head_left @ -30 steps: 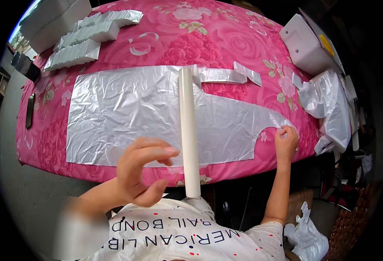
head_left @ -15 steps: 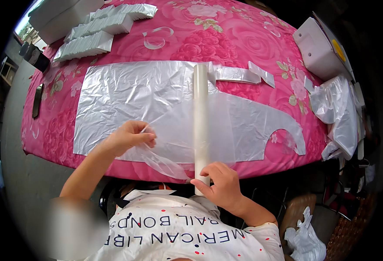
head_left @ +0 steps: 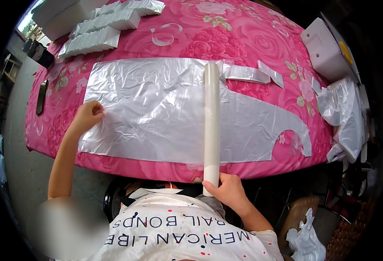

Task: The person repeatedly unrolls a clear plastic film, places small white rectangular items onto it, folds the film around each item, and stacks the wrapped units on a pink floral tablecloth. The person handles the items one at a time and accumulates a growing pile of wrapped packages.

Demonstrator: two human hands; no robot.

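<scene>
A silvery-white plastic apron point(head_left: 248, 117) lies spread across the table, with a curved cut-out at its right end and a strap point(head_left: 248, 74) along its far side. Across it rests a long pale roll of plastic film point(head_left: 211, 113), pointing away from me. My right hand point(head_left: 226, 190) is closed round the roll's near end, thumb on top. At the apron's left side, my left hand point(head_left: 88, 115) pinches the edge of thin clear film point(head_left: 156, 122). The film stretches left from the roll over the apron; its exact outline is hard to make out.
Stacks of folded white plastic point(head_left: 109, 30) stand at the far left beside a white box point(head_left: 61, 17). A dark cup point(head_left: 39, 53) and a phone point(head_left: 42, 97) are on the left. A white foam box point(head_left: 326, 48) and crumpled plastic bags point(head_left: 341, 113) sit along the right edge.
My left hand has moved left and away from me, drawing the loose film out flat over the apron. My right hand has closed round the roll's near end. The view has shifted slightly.
</scene>
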